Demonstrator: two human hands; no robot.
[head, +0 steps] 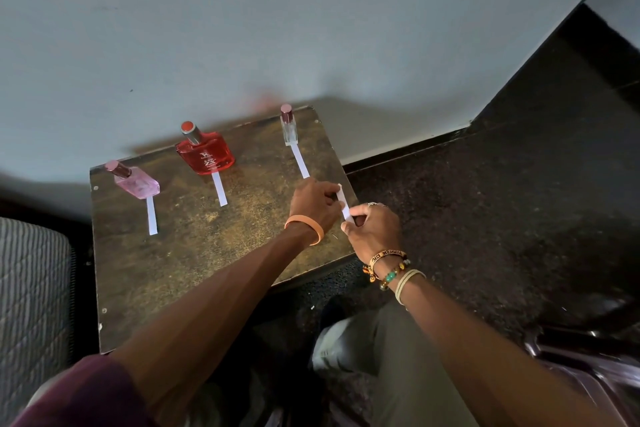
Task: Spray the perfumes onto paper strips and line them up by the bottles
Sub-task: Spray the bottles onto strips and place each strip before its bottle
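Over the desk's (207, 253) right edge we pinch a loose paper strip (346, 210) between both hands: our left hand's (315, 203) fingers curl round its upper end, and our right hand (375, 230) grips its lower end. Along the far edge stand the pink bottle (136, 180), the red bottle (205, 152) and the slim clear bottle (289, 126). The left strip (151, 217), middle strip (220, 189) and right strip (300, 161) lie one before each, touching its base.
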